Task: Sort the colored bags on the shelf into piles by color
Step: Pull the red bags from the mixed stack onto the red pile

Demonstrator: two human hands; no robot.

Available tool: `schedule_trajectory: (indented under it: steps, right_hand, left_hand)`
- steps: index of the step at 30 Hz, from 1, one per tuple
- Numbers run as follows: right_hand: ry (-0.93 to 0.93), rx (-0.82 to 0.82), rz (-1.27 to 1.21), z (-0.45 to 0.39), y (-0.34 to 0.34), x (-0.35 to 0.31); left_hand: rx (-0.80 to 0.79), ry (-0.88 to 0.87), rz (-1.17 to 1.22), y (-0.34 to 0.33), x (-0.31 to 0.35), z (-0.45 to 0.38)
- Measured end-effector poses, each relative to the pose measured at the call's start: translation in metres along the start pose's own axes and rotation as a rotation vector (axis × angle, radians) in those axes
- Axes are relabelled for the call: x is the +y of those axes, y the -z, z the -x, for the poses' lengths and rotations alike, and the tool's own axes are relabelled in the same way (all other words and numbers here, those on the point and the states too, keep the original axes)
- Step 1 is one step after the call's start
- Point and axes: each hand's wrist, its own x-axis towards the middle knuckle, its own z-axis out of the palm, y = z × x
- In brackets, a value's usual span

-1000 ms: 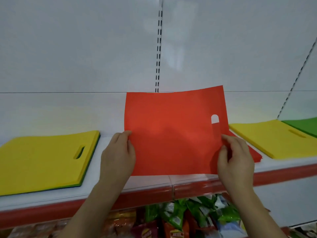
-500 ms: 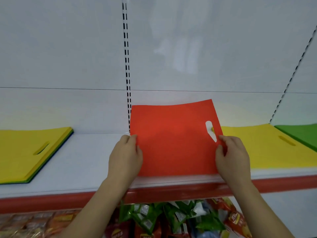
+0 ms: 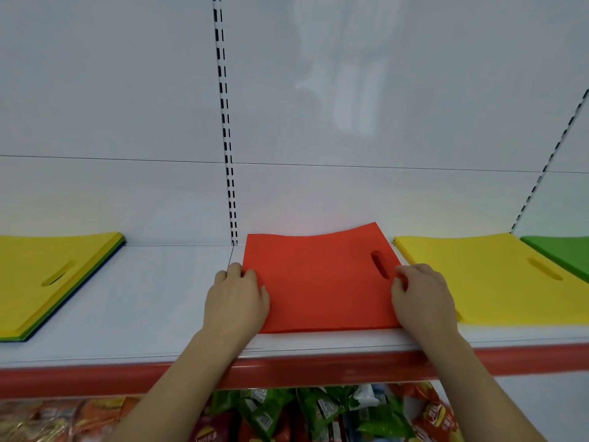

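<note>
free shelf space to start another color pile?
Widest bare patch: between the mixed stack and the left hand on the red bag. Thin strip along the shelf front lip. Crowded right: right hand, yellow pile and green pile sit close.

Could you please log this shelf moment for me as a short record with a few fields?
held item: red bag, lying on the shelf, far edge curled up
left hand: grips the bag's left edge
right hand: grips the bag's right edge by the handle slot
left stack: yellow on top, green and blue edges beneath
right piles: yellow pile, then green pile
below shelf: snack packets
</note>
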Motion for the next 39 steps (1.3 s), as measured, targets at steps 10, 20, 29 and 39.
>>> schedule_trajectory:
  steps: [10,20,29,39]
  right_hand:
    - [0.005,-0.057,0.100,-0.006,-0.005,0.002]
    - [0.024,0.068,0.067,-0.004,-0.002,-0.004]
    - [0.233,0.255,-0.091,0.020,0.002,-0.061]
    - [0.408,0.141,-0.216,0.067,-0.032,-0.197]
  left_hand:
    - [-0.082,0.049,-0.064,0.004,0.002,-0.004]
    - [-0.112,0.110,0.042,0.006,-0.003,-0.010]
    - [0.197,0.049,0.224,0.031,-0.029,0.011]
    - [0.336,0.010,0.112,0.071,-0.133,0.025]
